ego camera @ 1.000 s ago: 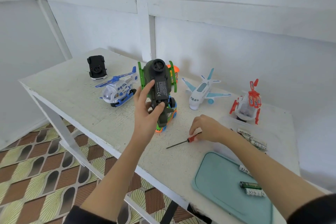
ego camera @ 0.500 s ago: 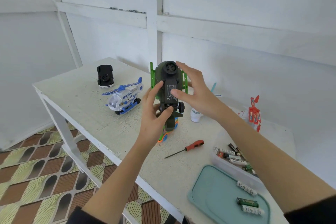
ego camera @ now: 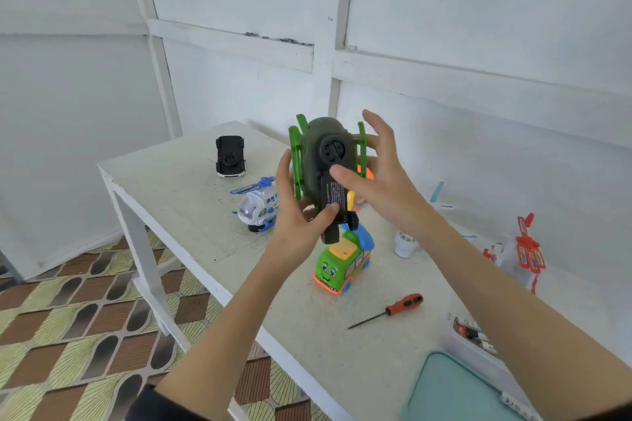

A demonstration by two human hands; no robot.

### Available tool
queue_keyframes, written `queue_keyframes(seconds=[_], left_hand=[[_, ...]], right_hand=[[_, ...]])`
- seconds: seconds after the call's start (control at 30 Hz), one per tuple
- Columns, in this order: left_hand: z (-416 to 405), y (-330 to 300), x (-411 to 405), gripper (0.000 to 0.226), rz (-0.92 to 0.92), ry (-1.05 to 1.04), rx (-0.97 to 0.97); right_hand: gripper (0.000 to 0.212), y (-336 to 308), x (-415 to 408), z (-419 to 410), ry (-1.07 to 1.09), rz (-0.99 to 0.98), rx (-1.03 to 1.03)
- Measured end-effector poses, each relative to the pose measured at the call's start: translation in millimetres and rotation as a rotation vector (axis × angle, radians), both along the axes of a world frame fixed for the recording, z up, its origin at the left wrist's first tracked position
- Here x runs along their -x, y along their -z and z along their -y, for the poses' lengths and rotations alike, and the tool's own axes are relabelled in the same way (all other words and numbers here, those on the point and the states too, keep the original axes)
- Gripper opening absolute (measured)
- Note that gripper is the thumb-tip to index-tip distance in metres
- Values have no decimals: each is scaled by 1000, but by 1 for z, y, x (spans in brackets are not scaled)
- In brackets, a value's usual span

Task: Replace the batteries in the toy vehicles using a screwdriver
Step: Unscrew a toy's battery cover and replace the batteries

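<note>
Surroundings: white table set against white panelled walls, patterned tile floor at 8 o'clock.
Black toy car: upside down on the table at 10 o'clock from the raised toy, well apart from it.
Blue-and-white toy helicopter: on the table at 9 o'clock from the left hand, just beside it, partly hidden by that hand.
Green toy bus: smiling front toward the camera, on the table at 6 o'clock directly beneath the raised toy.
White toy plane: at 3 o'clock from the bus, mostly blocked by the right forearm; only nose and a wing tip visible.
Red-and-white toy helicopter: at the table's far right, 3 o'clock, near the right forearm.
Screwdriver: red handle, dark shaft, lying loose on the table at 5 o'clock from the bus, touched by neither hand.
Clear box: at 4 o'clock from the screwdriver, batteries inside, partly covered by the right arm.
Teal lid: at the bottom edge, 5 o'clock, a battery just visible at its right rim.
Dark green toy helicopter: held in the air above the table, underside with black battery cover facing the camera, bright green skids at either side.
Left hand: raised from 7 o'clock, fingers wrapped behind the toy, thumb pressed on the lower end of the cover, gripping firmly.
Right hand: reaching in from 4 o'clock, fingers spread and mostly straight, thumb tip resting on the cover, grasping nothing.
</note>
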State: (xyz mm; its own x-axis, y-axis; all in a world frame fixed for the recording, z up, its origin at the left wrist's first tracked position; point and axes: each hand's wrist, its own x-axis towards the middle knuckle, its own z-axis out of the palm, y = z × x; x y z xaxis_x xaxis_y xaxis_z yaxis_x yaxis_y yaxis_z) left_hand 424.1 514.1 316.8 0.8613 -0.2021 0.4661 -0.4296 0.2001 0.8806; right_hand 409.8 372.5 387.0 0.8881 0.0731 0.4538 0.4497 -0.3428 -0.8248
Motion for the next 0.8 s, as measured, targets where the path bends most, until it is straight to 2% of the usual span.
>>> queue_keyframes(seconds=[0.1,0.2,0.27,0.4,0.5,0.67,0.8], left_hand=[[-24,-6,-31,85,8,-5,-31],[-53,-14,-66,75,1,25,-116],[-76,-17,-93,73,28,23,-181],[-118,-23,-149,73,138,-9,-368],[-140,-32,-174,69,104,88,-425],[-154,-41,-201,67,-11,312,-378],[-148,-32,-208,62,-72,377,-283]], right_hand=[[75,-12,-31,-17,-43,-211,-117],[58,-18,-69,-36,-61,-294,-102],[50,-18,-93,-52,-41,-267,-125],[61,-12,-133,-82,12,-124,-85],[69,-2,-157,-98,54,-64,-102],[65,14,-178,-107,90,17,-79],[69,16,-188,-104,77,2,-26]])
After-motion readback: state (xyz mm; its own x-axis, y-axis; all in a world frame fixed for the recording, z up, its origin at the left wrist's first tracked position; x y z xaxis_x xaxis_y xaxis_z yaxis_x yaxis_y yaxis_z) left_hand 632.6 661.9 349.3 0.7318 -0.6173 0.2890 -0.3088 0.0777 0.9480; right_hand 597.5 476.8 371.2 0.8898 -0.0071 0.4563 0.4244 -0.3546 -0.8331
